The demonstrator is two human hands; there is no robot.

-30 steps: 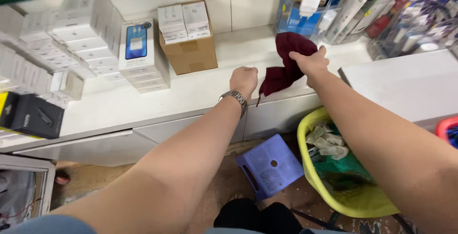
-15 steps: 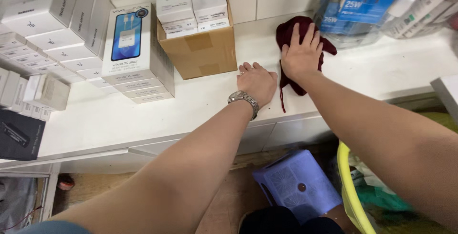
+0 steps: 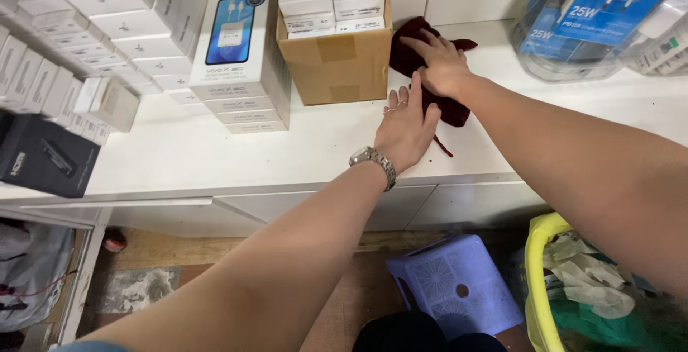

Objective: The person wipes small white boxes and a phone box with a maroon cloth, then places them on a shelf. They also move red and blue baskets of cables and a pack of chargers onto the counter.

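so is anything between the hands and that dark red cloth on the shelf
Nothing visible. The right hand already lies flat on the dark red cloth, and the left hand rests on the white shelf at the cloth's near edge. The cardboard box stands just left of the cloth, not between.

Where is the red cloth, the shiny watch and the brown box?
dark red cloth (image 3: 453, 110): head view, on its lower edge beside the right hand.
silver wristwatch (image 3: 374, 160): head view, on the band around the left wrist.
brown cardboard box (image 3: 335, 65): head view, on its front face.
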